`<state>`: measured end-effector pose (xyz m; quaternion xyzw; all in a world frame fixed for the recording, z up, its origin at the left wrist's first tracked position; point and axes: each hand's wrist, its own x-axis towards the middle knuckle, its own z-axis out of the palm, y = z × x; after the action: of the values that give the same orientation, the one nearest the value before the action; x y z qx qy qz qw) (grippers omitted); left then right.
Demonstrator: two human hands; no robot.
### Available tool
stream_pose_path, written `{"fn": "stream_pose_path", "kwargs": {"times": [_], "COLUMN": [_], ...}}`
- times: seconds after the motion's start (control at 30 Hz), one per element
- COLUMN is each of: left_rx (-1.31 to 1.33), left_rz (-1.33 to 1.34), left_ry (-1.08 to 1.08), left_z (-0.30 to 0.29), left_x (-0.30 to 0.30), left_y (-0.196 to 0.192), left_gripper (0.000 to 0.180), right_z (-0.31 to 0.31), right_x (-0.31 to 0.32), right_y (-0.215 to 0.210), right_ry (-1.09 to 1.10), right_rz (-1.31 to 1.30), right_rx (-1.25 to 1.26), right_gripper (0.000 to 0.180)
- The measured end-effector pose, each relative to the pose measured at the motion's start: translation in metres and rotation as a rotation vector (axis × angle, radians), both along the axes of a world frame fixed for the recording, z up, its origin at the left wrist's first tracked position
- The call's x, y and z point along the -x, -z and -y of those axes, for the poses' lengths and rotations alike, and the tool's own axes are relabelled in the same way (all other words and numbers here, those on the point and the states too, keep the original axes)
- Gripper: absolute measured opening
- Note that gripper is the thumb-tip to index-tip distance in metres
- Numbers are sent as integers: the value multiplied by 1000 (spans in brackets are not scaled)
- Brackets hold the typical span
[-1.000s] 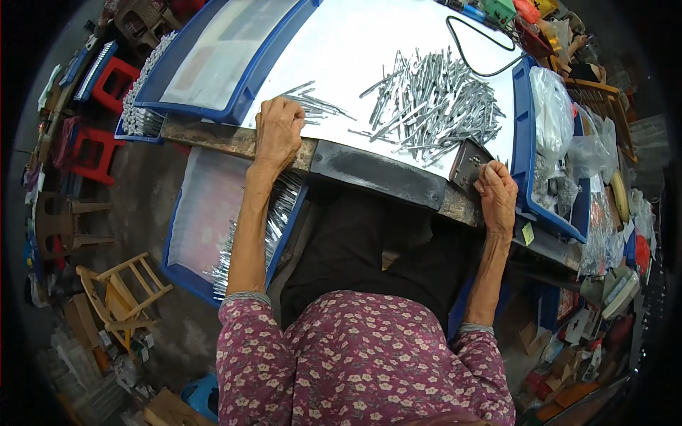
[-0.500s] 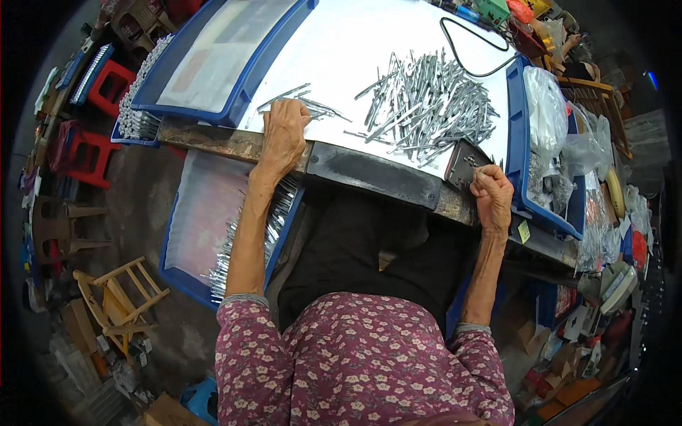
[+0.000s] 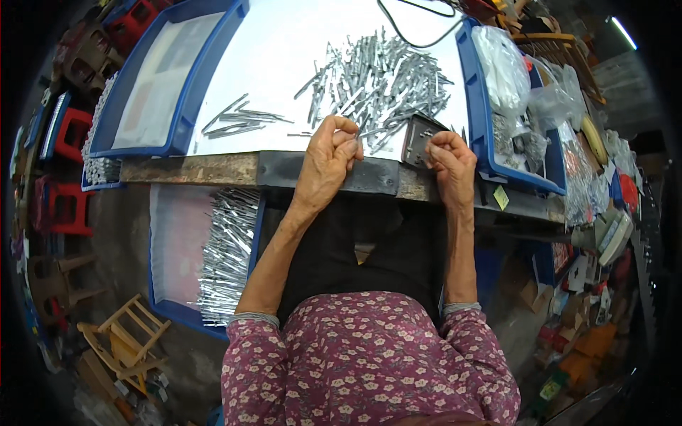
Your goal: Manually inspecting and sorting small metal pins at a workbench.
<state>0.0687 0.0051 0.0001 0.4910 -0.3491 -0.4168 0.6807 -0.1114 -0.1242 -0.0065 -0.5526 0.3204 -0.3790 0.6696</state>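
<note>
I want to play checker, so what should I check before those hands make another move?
1. Big pile of metal strips on the white tabletop, just beyond the hands: ok.
2. Smaller group of strips lying apart, to the left of the big pile: ok.
3. Dark tray with tiny parts in it, close by the right hand: ok.
4. Left hand's grip on a strip: cannot tell; its curled fingers hide it.
5. Right hand's grip on a tiny part: cannot tell; too small to see.
6. Black cord away from both hands, behind the pile: ok.
</note>
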Motion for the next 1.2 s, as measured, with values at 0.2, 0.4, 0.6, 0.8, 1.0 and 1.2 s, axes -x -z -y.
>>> {"fn": "stream_pose_path", "kwargs": {"times": [0.2, 0.4, 0.6, 0.8, 1.0, 1.2], "left_rx": [-90, -100, -102, -87, -87, -93], "left_rz": [-127, -205, -205, -193, -166, -135], "left_ry": [62, 92, 87, 67, 42, 24], "left_z": [12, 17, 17, 17, 15, 14], "left_x": [22, 32, 34, 35, 35, 38], "left_y": [9, 14, 16, 18, 17, 16], "left_gripper": [18, 20, 21, 21, 19, 18], "right_z": [-17, -29, -33, -32, -35, -34], "right_x": [-16, -28, -32, -32, -34, -35], "right_y": [-10, -15, -14, -12, -9, -6], "right_ry": [-7, -76, -84, -81, -59, -27], "right_rz": [-63, -119, -149, -196, -193, -186], "right_rx": [81, 193, 230, 275, 289, 302], "right_gripper": [12, 7, 6, 6, 6, 6]}}
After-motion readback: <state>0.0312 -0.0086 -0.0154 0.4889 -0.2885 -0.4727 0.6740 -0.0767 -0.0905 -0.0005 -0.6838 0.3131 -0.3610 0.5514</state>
